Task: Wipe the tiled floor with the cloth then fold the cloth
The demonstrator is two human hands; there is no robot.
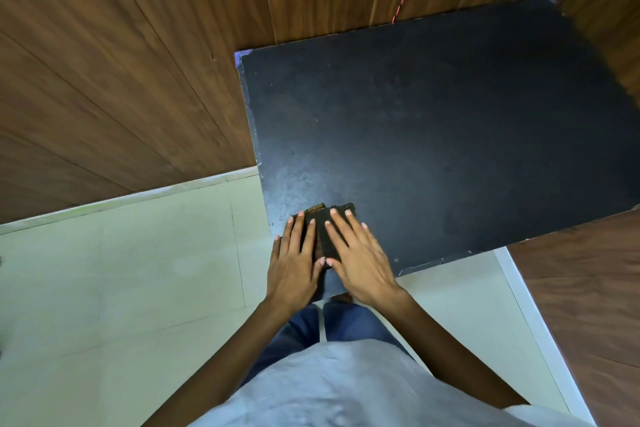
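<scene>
Left hand [294, 263] and right hand [360, 260] press flat, fingers straight, on the small dark folded cloth [321, 234]. Likely soft and light; pinch its edges

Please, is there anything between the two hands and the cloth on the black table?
Nothing visible is in the way. The left hand and the right hand both lie flat directly on the cloth, fingers straight, near the front left corner of the black table.
</scene>
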